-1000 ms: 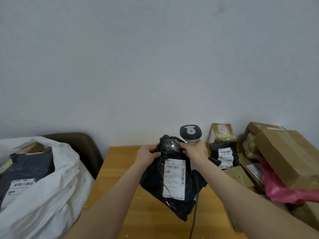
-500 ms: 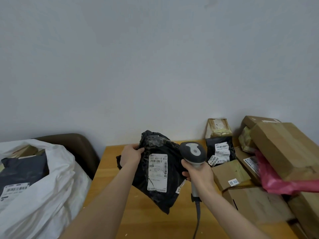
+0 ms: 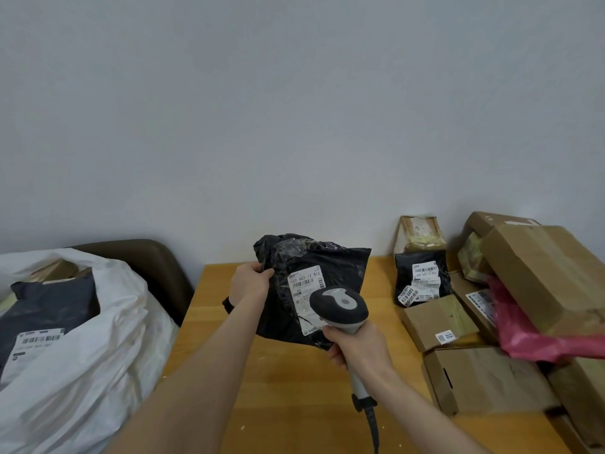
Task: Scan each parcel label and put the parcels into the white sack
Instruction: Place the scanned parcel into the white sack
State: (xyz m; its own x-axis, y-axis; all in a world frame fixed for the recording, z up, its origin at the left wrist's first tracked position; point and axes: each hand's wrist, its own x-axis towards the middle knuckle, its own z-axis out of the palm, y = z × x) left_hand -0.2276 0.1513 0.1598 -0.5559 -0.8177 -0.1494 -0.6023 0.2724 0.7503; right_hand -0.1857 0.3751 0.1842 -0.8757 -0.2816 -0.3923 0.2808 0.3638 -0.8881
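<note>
- The right hand [image 3: 358, 345] is nearest. Its fingers [image 3: 334, 353] are wrapped tight round the handle of the scanner [image 3: 339, 304], so the scanner's head points at the label [image 3: 304, 290].
- The left hand [image 3: 250, 285] holds the black parcel [image 3: 327, 263] up above the tabletop [image 3: 288, 394]. Its fingers [image 3: 263, 273] pinch the top left edge of the bag. I think the parcel is held up with the label facing the scanner so the bars can be read.
- The white sack [image 3: 108, 348] sits at the left, beside the tabletop. Its mouth is open wide, so parcels can drop in easily. Inside lies a dark parcel [image 3: 49, 309] with a white label, and a box corner [image 3: 55, 268] peeks out behind it. The black parcel is not in there yet.
- At the right, brown boxes [image 3: 487, 378] and a pink bag [image 3: 537, 339] lie in a pile. I think they are waiting for their turn.
- Farthest away, a small black parcel [image 3: 420, 276] leans by the wall [image 3: 294, 126].
</note>
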